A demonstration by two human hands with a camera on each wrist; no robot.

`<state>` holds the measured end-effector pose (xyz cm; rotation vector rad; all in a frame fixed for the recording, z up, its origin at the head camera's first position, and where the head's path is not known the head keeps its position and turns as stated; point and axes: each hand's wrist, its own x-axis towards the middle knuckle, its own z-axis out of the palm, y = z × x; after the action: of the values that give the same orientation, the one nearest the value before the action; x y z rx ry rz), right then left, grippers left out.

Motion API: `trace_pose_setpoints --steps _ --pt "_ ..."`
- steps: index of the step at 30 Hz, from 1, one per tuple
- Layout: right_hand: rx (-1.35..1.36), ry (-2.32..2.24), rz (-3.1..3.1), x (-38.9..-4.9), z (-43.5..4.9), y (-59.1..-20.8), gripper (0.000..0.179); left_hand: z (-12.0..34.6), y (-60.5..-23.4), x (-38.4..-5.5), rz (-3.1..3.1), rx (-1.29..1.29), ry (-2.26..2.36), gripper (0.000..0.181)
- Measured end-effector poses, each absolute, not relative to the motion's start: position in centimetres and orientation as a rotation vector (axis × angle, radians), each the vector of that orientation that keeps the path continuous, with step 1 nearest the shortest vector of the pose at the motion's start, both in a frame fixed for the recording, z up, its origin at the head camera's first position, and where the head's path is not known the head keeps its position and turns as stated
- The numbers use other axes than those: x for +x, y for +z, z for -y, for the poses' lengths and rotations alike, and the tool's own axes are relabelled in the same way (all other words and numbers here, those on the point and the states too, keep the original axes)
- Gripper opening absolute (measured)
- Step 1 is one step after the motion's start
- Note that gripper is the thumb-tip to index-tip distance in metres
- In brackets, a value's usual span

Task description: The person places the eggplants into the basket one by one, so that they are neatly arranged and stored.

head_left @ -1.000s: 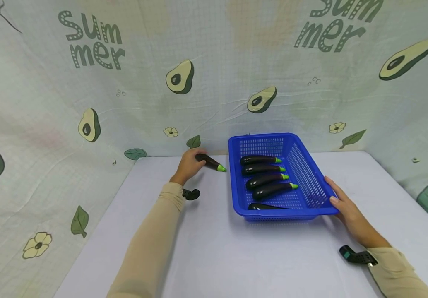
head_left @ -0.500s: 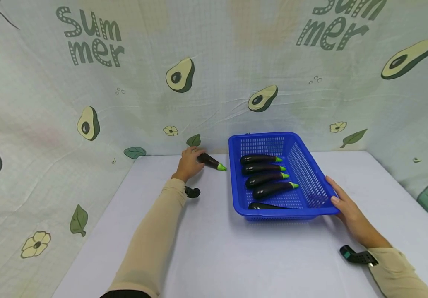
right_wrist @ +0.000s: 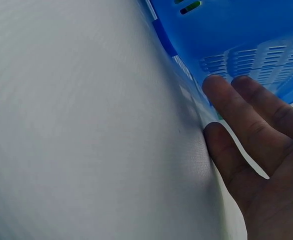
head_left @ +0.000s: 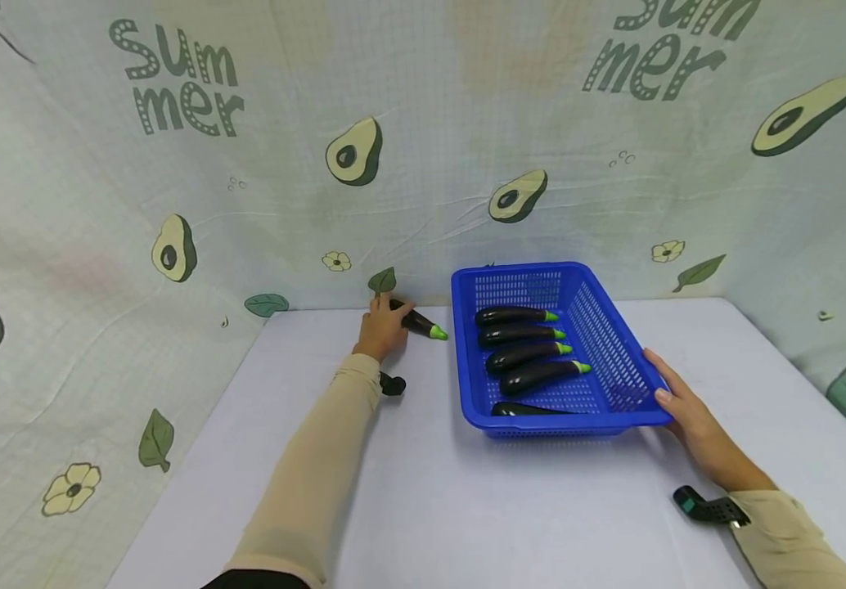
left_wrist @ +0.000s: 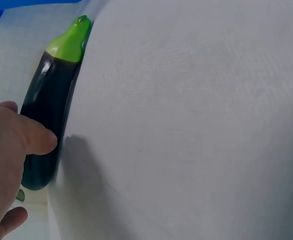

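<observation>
My left hand (head_left: 382,329) is at a dark eggplant (head_left: 420,324) with a green stem end, lying left of the basket. In the left wrist view the thumb (left_wrist: 39,139) lies across the eggplant (left_wrist: 49,87), with another finger on its far side. At the right, my right hand (head_left: 691,417) holds the near right corner of a blue plastic basket (head_left: 618,348), thumb at the rim. Outstretched fingers (right_wrist: 246,117) reach the basket's outer wall (right_wrist: 226,30) in the right wrist view; the thumb is out of that view. Several eggplants (head_left: 537,376) lie side by side inside.
A white-covered table (head_left: 467,523) carries everything. Behind it hangs a cloth backdrop (head_left: 438,147) printed with avocados and leaves, close to the far table edge. The front basket wall partly hides the nearest eggplant (head_left: 526,408).
My left hand and forearm have shifted slightly right, and the fingers lie differently on the eggplant. The eggplant has barely moved. My right hand and the basket stay where they were.
</observation>
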<state>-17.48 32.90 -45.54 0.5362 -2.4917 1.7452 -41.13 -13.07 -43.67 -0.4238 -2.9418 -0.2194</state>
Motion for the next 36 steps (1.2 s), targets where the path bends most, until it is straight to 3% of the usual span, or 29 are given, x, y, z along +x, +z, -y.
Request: trace_pose_setpoints --steps 27,36 --pt "0.531 1.760 2.485 -17.6 -32.9 -45.6 0.056 12.6 -43.9 -40.7 2.867 -0.455 0.012 0.050" --pt "0.505 1.729 2.529 -17.4 -33.0 -45.6 0.056 13.1 -43.8 -39.6 2.715 -0.445 -0.187 0.045"
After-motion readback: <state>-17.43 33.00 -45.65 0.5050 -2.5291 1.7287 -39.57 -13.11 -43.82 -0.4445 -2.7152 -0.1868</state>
